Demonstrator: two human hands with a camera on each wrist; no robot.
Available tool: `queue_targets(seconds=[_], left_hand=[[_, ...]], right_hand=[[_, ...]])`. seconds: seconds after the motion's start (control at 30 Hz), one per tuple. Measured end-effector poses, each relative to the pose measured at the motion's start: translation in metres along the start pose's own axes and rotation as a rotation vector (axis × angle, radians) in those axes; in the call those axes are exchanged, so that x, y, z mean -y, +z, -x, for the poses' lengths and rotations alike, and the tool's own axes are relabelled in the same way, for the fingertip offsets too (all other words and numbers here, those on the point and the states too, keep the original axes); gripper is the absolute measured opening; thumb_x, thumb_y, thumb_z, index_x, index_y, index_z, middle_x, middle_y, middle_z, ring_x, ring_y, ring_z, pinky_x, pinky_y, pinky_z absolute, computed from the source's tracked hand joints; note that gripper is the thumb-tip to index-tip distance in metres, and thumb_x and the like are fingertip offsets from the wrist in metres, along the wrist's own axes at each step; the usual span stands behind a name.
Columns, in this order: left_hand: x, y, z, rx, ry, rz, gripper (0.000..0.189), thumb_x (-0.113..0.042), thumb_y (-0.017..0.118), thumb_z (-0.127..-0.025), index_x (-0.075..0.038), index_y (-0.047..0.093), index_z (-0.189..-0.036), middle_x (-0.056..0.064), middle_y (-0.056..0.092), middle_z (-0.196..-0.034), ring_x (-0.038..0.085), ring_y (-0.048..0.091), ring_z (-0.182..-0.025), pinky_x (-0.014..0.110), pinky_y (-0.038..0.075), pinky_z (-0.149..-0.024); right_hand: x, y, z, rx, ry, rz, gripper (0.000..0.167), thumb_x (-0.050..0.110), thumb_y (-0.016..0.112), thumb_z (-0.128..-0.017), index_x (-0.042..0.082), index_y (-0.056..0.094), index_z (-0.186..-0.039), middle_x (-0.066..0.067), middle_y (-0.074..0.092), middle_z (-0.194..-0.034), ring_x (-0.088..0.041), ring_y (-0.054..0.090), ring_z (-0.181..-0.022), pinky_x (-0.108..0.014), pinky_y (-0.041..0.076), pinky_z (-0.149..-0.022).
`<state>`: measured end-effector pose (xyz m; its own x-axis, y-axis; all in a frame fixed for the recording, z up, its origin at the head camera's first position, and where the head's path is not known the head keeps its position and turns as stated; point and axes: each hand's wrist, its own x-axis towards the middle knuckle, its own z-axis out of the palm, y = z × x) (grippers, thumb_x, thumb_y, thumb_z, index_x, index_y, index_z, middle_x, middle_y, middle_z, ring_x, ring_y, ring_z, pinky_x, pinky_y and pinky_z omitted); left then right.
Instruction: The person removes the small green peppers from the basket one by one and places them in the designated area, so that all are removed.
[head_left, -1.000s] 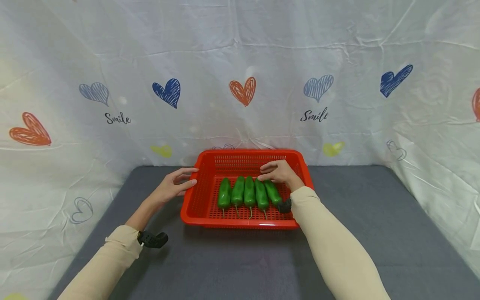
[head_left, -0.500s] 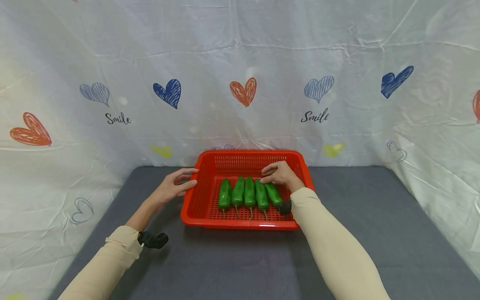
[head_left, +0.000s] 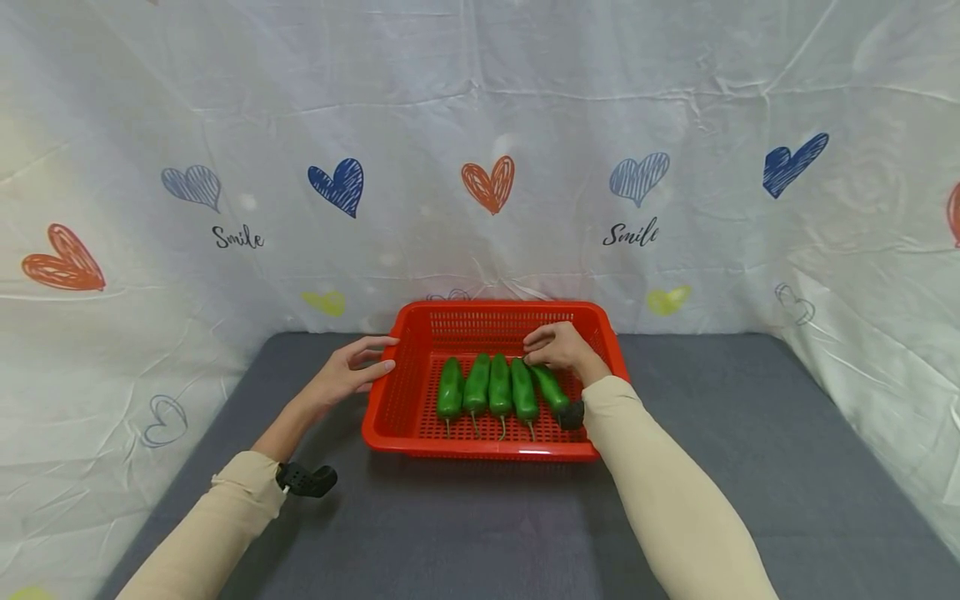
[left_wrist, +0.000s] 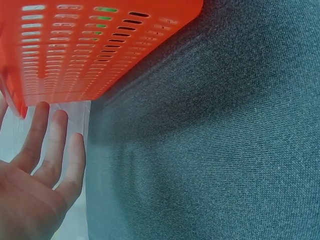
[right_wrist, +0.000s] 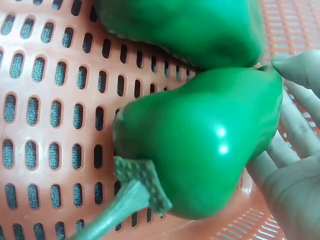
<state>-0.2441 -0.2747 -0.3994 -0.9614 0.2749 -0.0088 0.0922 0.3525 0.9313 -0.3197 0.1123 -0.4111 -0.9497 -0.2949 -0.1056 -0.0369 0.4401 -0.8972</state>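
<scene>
Several long green peppers (head_left: 499, 387) lie side by side in a red plastic basket (head_left: 480, 448), stems toward me. My right hand (head_left: 561, 346) is inside the basket, at the far end of the rightmost green pepper (head_left: 550, 390). In the right wrist view, the thumb meets that pepper's (right_wrist: 200, 145) tip and the fingers lie along its far side, so the tip is pinched between them. My left hand (head_left: 347, 372) rests at the basket's left rim, thumb and fingertips by the edge. The left wrist view shows its fingers (left_wrist: 56, 132) loosely extended beside the slotted wall (left_wrist: 75, 55).
Dark grey cloth covers the table (head_left: 480, 525), and the basket stands near its back edge. Behind hangs a white curtain (head_left: 420, 125) printed with hearts. Black wrist straps (head_left: 306, 480) sit over the cream sleeves (head_left: 675, 492).
The rightmost pepper has shifted slightly to the right at its stem end. My right hand has moved very slightly right; the left hand has stayed at the rim.
</scene>
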Motion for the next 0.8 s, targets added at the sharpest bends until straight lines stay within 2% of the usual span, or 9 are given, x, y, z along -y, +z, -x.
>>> queue_targets(seconds=[0.2, 0.53, 0.8], left_hand=[[-0.0002, 0.0000, 0.0003, 0.000, 0.007, 0.005, 0.053, -0.029, 0.069, -0.100, -0.015, 0.052, -0.148, 0.019, 0.053, -0.142, 0.038, 0.052, -0.126, 0.052, 0.053, -0.091], [-0.0008, -0.0003, -0.0001, 0.003, 0.015, 0.005, 0.054, -0.028, 0.068, -0.101, -0.012, 0.051, -0.149, 0.022, 0.052, -0.141, 0.039, 0.054, -0.125, 0.055, 0.052, -0.092], [-0.0009, 0.0006, 0.0005, -0.002, 0.022, 0.007, 0.053, -0.027, 0.069, -0.100, -0.012, 0.051, -0.148, 0.021, 0.053, -0.141, 0.038, 0.054, -0.124, 0.055, 0.052, -0.092]], right_hand=[[0.0020, 0.0004, 0.0022, -0.004, 0.001, -0.011, 0.032, -0.001, 0.073, -0.088, -0.008, 0.069, -0.119, -0.017, 0.073, -0.108, -0.020, 0.066, -0.084, -0.029, 0.050, -0.065], [0.0019, 0.0011, 0.0025, 0.001, -0.014, -0.039, 0.031, -0.002, 0.067, -0.090, -0.010, 0.067, -0.120, -0.020, 0.071, -0.111, -0.027, 0.067, -0.093, -0.033, 0.054, -0.070], [-0.0001, 0.0009, -0.0001, 0.001, -0.036, -0.007, 0.027, -0.004, 0.066, -0.090, -0.007, 0.071, -0.117, -0.019, 0.070, -0.113, -0.026, 0.065, -0.092, -0.033, 0.053, -0.070]])
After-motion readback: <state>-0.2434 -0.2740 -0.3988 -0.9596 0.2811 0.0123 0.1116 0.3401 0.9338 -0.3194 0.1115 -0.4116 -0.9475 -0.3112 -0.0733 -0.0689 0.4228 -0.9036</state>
